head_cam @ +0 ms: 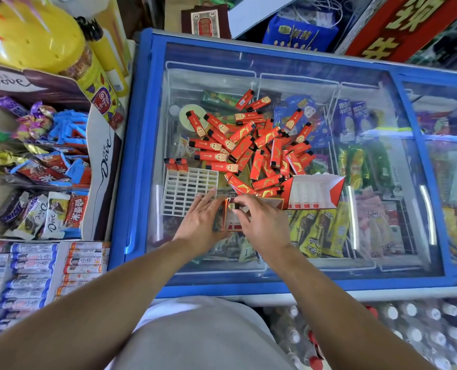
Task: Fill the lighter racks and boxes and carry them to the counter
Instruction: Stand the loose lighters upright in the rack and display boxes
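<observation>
Landmark: blue-framed glass-topped chest freezer (152,182).

Nearest its front edge, a small red-and-white cardboard lighter box (228,218) stands on the glass between both hands. Left hand (200,222) lies against the box's left side, fingers straight, tips reaching onto the white plastic grid rack (188,190). Right hand (259,222) has its fingers curled over the box's top; whether it pinches a lighter there cannot be told.

Rack sits on the glass just beyond the left hand; two red lighters (176,164) stand in its far-left cells.

Right of the small box, an open red-and-white cardboard display tray (314,192) lies tilted.

Mid-lid, further back: loose pile of red plastic lighters (248,145), overlapping.
</observation>
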Action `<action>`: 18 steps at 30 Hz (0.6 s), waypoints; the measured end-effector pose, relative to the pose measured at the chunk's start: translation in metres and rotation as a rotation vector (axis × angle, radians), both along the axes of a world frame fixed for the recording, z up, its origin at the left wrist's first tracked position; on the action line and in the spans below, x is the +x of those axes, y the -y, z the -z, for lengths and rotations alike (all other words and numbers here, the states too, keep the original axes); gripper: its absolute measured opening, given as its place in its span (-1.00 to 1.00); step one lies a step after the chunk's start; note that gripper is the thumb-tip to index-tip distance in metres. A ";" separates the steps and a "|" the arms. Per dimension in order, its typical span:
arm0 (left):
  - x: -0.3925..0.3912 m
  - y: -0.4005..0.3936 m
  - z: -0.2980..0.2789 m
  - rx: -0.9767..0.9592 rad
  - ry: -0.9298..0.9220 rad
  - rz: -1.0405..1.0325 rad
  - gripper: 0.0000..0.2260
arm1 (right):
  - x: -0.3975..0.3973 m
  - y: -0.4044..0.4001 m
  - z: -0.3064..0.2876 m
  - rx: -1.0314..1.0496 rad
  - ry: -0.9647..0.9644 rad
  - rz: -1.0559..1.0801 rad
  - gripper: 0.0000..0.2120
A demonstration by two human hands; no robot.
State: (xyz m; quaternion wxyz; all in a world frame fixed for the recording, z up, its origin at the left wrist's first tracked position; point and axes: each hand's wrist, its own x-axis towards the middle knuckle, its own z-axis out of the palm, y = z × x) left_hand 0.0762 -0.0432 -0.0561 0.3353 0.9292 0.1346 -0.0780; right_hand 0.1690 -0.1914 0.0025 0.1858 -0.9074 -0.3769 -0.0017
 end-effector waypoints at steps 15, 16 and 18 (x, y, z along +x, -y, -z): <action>0.002 0.001 -0.008 0.003 -0.054 0.006 -0.10 | 0.011 0.000 -0.005 0.060 0.010 -0.058 -0.92; 0.002 0.001 -0.010 0.009 -0.066 0.009 -0.10 | 0.012 0.001 -0.009 0.062 -0.003 -0.064 -0.90; 0.003 0.002 -0.016 0.011 -0.097 0.015 -0.10 | 0.027 0.002 -0.022 0.076 -0.066 -0.009 -0.90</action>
